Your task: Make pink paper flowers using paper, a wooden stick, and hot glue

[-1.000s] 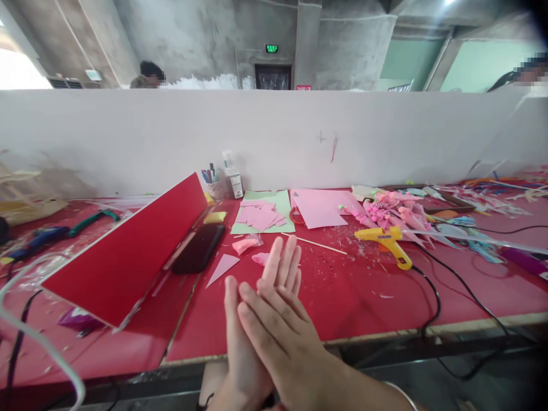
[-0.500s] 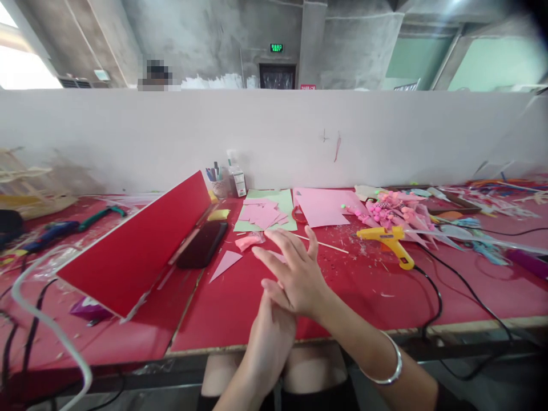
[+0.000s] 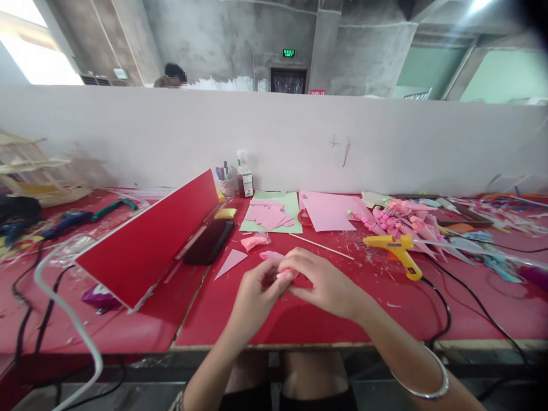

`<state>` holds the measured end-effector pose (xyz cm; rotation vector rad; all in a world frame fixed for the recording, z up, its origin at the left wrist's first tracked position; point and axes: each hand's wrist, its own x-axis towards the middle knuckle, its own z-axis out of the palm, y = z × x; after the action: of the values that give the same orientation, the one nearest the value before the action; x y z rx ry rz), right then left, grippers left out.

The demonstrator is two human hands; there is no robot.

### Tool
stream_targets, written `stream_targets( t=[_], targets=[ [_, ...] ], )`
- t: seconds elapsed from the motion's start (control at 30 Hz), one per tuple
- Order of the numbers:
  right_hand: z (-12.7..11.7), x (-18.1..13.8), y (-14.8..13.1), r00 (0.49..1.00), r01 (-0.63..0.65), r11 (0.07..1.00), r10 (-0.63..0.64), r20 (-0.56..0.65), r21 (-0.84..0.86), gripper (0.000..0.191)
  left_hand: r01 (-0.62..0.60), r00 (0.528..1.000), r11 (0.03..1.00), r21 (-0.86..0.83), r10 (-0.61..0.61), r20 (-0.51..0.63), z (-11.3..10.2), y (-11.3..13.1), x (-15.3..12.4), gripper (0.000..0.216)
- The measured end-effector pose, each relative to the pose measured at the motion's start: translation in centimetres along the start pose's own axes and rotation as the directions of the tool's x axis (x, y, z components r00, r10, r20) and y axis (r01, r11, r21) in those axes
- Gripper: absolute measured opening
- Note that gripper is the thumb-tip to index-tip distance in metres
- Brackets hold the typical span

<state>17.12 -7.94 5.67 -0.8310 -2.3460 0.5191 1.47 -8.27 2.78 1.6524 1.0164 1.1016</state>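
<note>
Both my hands meet over the red table (image 3: 334,319), just in front of me. My left hand (image 3: 254,297) and my right hand (image 3: 323,282) have their fingertips pinched together on a small pink lump (image 3: 285,274) held between them. Just beyond the fingers lies another small pink piece (image 3: 270,255). A pink paper triangle (image 3: 231,262) lies to the left of my hands, and a crumpled pink scrap (image 3: 252,241) sits further back. A thin wooden stick (image 3: 321,246) lies behind my right hand. A silver bangle (image 3: 428,382) is on my right wrist.
A yellow glue gun (image 3: 396,248) with a black cord lies to the right, beside a heap of pink paper cones (image 3: 402,220). Pink squares on green paper (image 3: 272,214) and a pink sheet (image 3: 327,211) lie at the back. A red board (image 3: 149,240) leans left, over a black case (image 3: 209,241).
My hands were pressed flat palm to palm, then the right one slid forward. Now both have reached out over the table and pinched a small pink lump between them.
</note>
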Motion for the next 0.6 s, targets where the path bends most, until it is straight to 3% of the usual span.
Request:
stream_targets(
  t=[0.17,0.27,0.47,0.6],
  targets=[
    [0.5,0.2,0.2,0.997,-0.054,0.978,0.043,-0.059,-0.199,0.014,-0.115,0.993,0.951,0.287,0.102,0.06,0.3,-0.1,0.6,0.015],
    [0.6,0.2,0.3,0.999,-0.024,0.96,0.016,-0.033,-0.279,0.013,-0.133,0.989,0.941,0.31,0.108,0.097,-0.3,-0.3,1.3,0.019],
    [0.8,-0.1,0.4,0.993,0.016,0.997,-0.025,-0.114,-0.079,0.014,-0.078,0.973,0.997,-0.01,0.078,0.219,-1.0,-0.2,1.5,0.026],
    [0.9,-0.2,0.5,0.968,0.062,0.994,-0.038,-0.248,0.09,0.013,-0.009,0.991,0.972,-0.233,0.039,0.127,-0.7,-0.2,1.3,0.027]
  ],
)
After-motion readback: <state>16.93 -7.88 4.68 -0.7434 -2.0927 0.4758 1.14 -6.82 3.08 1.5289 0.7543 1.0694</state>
